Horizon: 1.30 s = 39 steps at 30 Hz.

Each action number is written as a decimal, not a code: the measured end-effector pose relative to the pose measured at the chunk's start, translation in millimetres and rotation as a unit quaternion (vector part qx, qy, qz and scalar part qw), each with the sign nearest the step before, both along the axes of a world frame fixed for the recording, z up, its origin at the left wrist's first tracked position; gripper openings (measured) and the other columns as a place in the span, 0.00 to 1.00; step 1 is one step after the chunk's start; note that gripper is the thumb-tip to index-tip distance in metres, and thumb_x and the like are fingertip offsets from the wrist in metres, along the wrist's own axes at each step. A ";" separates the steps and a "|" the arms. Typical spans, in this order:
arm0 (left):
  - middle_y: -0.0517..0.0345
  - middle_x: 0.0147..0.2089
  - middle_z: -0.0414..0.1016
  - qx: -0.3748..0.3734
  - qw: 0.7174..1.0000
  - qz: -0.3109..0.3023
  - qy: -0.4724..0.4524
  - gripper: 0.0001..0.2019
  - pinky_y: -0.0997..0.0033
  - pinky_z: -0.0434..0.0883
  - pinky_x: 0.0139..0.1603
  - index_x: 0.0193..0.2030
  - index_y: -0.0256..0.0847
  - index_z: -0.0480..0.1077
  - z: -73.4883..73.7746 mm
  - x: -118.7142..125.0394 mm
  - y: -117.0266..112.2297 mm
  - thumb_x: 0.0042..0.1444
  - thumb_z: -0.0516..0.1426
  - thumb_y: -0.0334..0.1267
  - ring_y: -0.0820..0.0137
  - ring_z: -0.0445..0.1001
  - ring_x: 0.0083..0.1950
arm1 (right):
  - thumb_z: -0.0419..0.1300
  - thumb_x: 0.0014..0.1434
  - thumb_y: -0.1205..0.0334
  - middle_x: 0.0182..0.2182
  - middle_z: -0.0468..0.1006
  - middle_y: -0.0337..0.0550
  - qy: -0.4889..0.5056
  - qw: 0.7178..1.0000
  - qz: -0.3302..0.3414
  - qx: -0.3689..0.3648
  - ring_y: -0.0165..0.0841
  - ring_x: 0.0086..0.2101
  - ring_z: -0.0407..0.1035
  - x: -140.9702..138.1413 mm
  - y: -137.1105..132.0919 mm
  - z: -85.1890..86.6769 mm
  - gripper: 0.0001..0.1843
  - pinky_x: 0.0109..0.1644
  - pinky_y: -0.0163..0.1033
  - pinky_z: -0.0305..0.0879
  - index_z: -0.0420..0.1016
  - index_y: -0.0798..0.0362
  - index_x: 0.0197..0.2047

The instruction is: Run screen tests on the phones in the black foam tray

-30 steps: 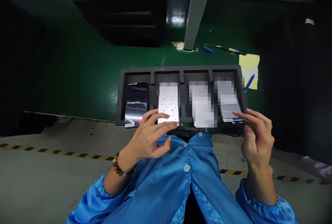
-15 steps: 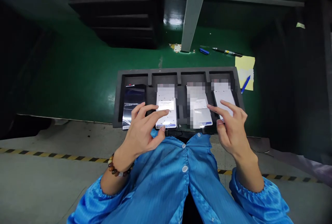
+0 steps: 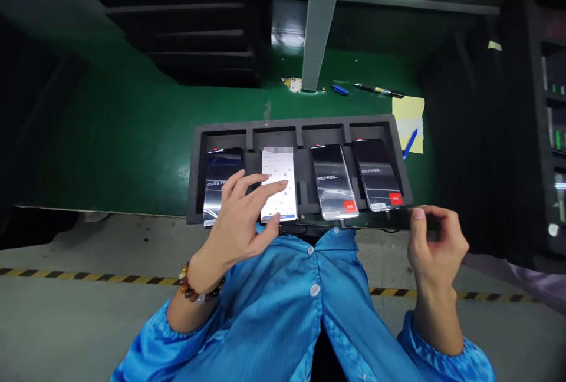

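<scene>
A dark foam tray [image 3: 292, 125] lies on the green bench with several phones in its slots. My left hand [image 3: 241, 220] hovers with fingers spread over the second phone [image 3: 278, 181], whose screen is lit white; its fingertips touch that screen. Left of it lies a dark-screened phone [image 3: 216, 184]. The third phone [image 3: 335, 181] and the fourth phone [image 3: 378, 175] show dark screens with red buttons. My right hand [image 3: 435, 246] is off the tray, near its right front corner, fingers loosely curled and holding nothing.
A grey post [image 3: 317, 22] stands behind the tray. Pens [image 3: 378, 91] and a yellow note [image 3: 409, 117] with a blue pen lie at the back right. Dark racks stand at the far left and right. Hazard tape [image 3: 88, 277] marks the floor below.
The third and fourth phones' screens went from white to dark with red buttons. My right hand drew back from the fourth phone to the right and off the tray. The left hand barely moved.
</scene>
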<state>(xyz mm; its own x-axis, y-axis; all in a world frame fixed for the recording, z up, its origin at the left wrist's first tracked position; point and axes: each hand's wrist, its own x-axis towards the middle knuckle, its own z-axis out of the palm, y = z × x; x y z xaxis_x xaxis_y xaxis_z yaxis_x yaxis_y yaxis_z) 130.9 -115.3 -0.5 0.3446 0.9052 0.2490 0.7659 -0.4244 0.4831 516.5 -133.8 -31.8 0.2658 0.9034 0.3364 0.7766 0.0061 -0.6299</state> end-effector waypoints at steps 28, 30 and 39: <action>0.51 0.61 0.82 -0.011 0.884 0.357 -0.302 0.19 0.57 0.74 0.70 0.59 0.45 0.78 -73.7 -124.2 19.7 0.71 0.58 0.52 0.60 0.80 0.62 | 0.69 0.68 0.42 0.39 0.86 0.45 -0.041 0.996 0.050 -0.055 0.39 0.37 0.82 -4.6 -15.8 -24.1 0.19 0.47 0.43 0.76 0.82 0.49 0.48; 0.50 0.61 0.82 -0.006 0.882 0.351 -0.314 0.19 0.57 0.73 0.71 0.58 0.44 0.78 -73.8 -120.1 20.2 0.71 0.58 0.52 0.60 0.79 0.63 | 0.69 0.67 0.41 0.38 0.87 0.47 -0.065 0.995 0.050 -0.047 0.41 0.36 0.83 -2.0 -15.7 -26.7 0.20 0.45 0.44 0.77 0.83 0.49 0.48; 0.48 0.64 0.82 -0.032 0.897 0.314 -0.311 0.22 0.49 0.74 0.72 0.60 0.45 0.79 -71.4 -124.7 14.7 0.70 0.60 0.57 0.55 0.80 0.65 | 0.65 0.61 0.24 0.36 0.87 0.51 -0.089 0.994 0.008 -0.061 0.45 0.31 0.82 4.5 -16.0 -36.7 0.34 0.37 0.48 0.74 0.85 0.47 0.47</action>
<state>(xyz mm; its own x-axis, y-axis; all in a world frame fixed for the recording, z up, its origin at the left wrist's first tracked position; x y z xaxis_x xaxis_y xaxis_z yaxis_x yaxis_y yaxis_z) 6.2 -100.6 -72.0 -0.4253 0.8912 0.1578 0.4192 0.0394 0.9071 521.0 -149.7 -68.4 0.1969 0.9444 0.2634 0.8760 -0.0488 -0.4798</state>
